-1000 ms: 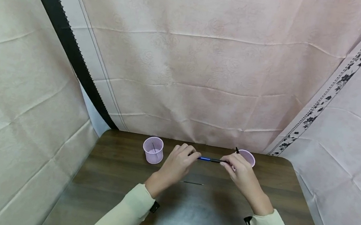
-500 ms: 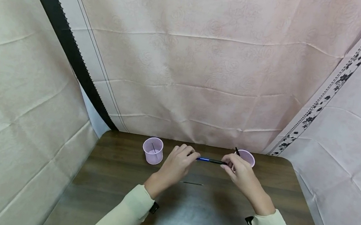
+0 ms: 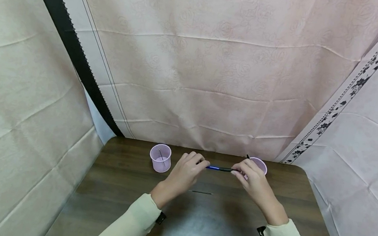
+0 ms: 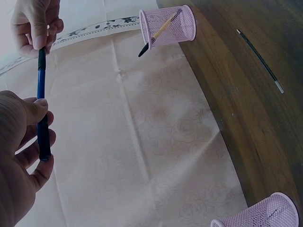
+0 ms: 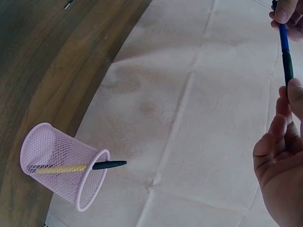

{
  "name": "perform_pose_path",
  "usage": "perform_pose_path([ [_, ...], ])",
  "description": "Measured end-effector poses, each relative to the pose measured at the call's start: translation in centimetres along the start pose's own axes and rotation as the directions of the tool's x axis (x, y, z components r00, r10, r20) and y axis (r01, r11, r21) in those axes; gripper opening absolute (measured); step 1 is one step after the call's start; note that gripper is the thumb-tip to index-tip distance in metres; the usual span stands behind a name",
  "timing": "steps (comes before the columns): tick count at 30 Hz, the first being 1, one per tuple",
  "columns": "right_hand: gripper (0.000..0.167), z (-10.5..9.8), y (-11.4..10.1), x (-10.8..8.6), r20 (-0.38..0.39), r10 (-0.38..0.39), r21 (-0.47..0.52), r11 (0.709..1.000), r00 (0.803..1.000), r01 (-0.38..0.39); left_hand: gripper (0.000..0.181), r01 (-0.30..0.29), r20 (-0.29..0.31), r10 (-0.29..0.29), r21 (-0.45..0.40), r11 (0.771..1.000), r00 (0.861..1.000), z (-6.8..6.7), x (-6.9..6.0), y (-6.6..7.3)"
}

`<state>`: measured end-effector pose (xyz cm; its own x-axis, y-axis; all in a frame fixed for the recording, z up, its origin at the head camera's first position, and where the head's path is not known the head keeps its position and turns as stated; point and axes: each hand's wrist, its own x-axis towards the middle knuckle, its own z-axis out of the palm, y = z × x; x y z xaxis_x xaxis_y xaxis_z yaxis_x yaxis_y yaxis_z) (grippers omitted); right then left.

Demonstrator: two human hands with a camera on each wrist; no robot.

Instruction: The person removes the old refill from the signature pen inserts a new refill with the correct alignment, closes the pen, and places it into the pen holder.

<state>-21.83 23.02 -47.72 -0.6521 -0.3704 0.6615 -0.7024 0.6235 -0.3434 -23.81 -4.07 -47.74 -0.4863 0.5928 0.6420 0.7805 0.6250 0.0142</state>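
Note:
A blue pen with a black grip section [image 3: 216, 168] is held level between my two hands above the far part of the table. My left hand [image 3: 184, 174] grips the blue barrel, its thumb lying along it in the left wrist view. At the other end, the thumb and fingers of my right hand [image 3: 253, 182] pinch the black grip section; the tip is hidden there. Below the hands, a thin dark pen refill [image 4: 260, 60] lies on the wooden table [image 3: 123, 200], apart from both.
Left of my hands stands a pink mesh cup [image 3: 160, 166] with a thin dark stick inside. Behind my right hand, a second pink mesh cup [image 5: 66, 151] holds a yellow pen [image 5: 61, 169] with a black end. A pale cloth [image 3: 197, 76] hangs beyond the table's far edge.
My right hand shifts very slightly at the pen's black end. The left hand, the pen, the refill and the cups stay almost where they were.

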Motion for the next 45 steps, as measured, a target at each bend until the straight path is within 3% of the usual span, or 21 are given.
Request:
perform_pose_path([
  [3, 0.004, 0.10, 0.16, -0.08, -0.008, -0.011, 0.005, 1.000, 1.000, 0.011, 0.016, -0.010, -0.009, 0.010, 0.005, 1.000, 1.000, -0.01, -0.02, 0.03],
  [10, 0.026, 0.42, 0.20, -0.15, -0.029, -0.032, 0.011, 0.999, 0.999, 0.032, 0.019, -0.008, -0.032, 0.008, 0.018, 1.000, 0.999, 0.10, -0.20, 0.00],
  [16, 0.034, 0.51, 0.11, 0.00, -0.063, -0.080, 0.011, 0.997, 0.995, 0.081, 0.019, 0.007, -0.030, -0.007, 0.014, 1.000, 1.000, -0.08, -0.24, -0.05],
  [33, 0.017, 0.32, -0.04, -0.14, -0.001, -0.016, 0.023, 1.000, 1.000, 0.016, 0.012, 0.008, -0.062, -0.010, -0.025, 1.000, 0.998, -0.43, -0.10, 0.12],
  [36, 0.015, 0.29, -0.04, -0.17, -0.004, -0.013, 0.019, 1.000, 1.000, 0.013, 0.012, 0.025, -0.071, -0.030, -0.068, 0.997, 0.997, -0.39, -0.08, 0.14],
  [39, 0.017, 0.27, -0.05, -0.19, -0.012, -0.008, 0.011, 1.000, 1.000, 0.008, 0.012, 0.069, -0.070, -0.082, -0.171, 0.983, 0.994, -0.33, -0.07, 0.14],
  [45, 0.024, 0.16, -0.20, -0.13, -0.006, 0.015, 0.009, 1.000, 1.000, -0.014, 0.014, 0.173, -0.022, -0.194, -0.363, 0.916, 0.981, -0.22, -0.07, 0.13],
])
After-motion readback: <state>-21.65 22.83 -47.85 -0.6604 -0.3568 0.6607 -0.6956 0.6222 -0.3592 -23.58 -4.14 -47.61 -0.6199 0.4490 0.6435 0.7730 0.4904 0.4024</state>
